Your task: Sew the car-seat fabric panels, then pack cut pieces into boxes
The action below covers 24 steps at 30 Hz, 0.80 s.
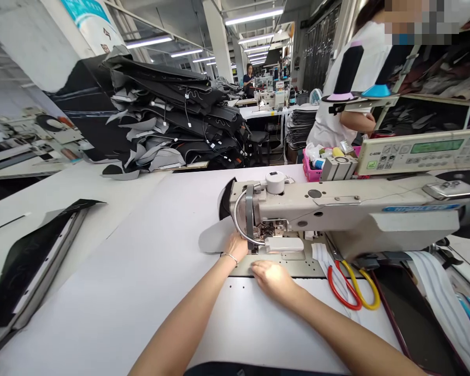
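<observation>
My left hand (237, 248), with a bracelet at the wrist, reaches under the head of a sewing machine (290, 206). Its fingers close on the edge of a grey fabric piece (215, 236) that lies left of the needle area; their tips are partly hidden by the machine. A black part (226, 201) shows behind the machine head, and I cannot tell if it belongs to the same piece. On the front of the metal bed plate (297, 269) rests my right hand (274, 279), fingers bent and together. Whatever is under those fingers is hidden.
Scissors (354, 284) with red and yellow handles lie right of the plate, beside a white strip (434, 292) and a dark tray (415, 318). Black trim (31, 261) lies left. Fabric stacks (172, 115) rise behind. A person (337, 89) stands beyond the machine.
</observation>
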Each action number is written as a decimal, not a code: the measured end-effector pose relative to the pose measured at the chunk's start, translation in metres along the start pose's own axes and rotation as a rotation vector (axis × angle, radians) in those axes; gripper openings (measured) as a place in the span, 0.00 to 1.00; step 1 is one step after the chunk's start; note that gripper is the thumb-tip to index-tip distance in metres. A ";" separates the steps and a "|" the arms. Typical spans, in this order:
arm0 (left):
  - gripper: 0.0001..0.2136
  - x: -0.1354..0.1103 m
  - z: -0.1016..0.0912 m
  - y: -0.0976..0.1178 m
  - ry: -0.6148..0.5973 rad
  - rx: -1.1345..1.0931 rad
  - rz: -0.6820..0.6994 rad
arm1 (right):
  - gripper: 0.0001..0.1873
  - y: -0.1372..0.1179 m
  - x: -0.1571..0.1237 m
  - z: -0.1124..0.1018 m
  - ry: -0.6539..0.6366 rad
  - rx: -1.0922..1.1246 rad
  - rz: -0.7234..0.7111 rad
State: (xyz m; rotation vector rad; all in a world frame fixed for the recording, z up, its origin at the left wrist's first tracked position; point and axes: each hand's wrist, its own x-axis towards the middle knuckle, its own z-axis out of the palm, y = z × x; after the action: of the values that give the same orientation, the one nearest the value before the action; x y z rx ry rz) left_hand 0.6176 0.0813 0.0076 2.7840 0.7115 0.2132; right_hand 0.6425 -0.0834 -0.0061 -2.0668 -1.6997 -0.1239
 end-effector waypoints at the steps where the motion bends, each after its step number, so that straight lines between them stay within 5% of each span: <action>1: 0.11 0.003 -0.002 0.002 -0.002 0.018 0.002 | 0.11 0.004 -0.009 -0.018 -0.057 -0.039 0.056; 4: 0.14 0.005 -0.010 0.010 -0.019 0.084 0.020 | 0.14 0.021 -0.052 -0.070 -0.132 -0.255 0.277; 7: 0.18 -0.002 -0.017 0.017 -0.071 0.158 0.041 | 0.13 0.040 -0.111 -0.094 -0.132 -0.481 0.418; 13: 0.24 -0.051 -0.029 0.009 -0.186 0.297 0.058 | 0.06 0.052 -0.185 -0.063 -0.091 -0.607 0.541; 17: 0.21 -0.094 -0.048 0.009 -0.222 0.279 0.135 | 0.10 0.051 -0.172 -0.066 -0.142 -0.156 0.641; 21: 0.13 -0.132 -0.058 0.046 -0.391 -0.310 0.185 | 0.13 0.026 -0.132 -0.082 -0.081 0.353 0.625; 24: 0.22 -0.152 -0.040 0.079 -0.668 -1.029 -0.140 | 0.12 -0.014 -0.111 -0.078 0.069 0.210 0.406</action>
State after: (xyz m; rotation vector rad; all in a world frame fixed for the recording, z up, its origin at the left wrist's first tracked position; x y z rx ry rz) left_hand 0.5128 -0.0517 0.0566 1.6489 0.4236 -0.2963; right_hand 0.6201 -0.2137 0.0283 -2.1691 -1.1684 0.1070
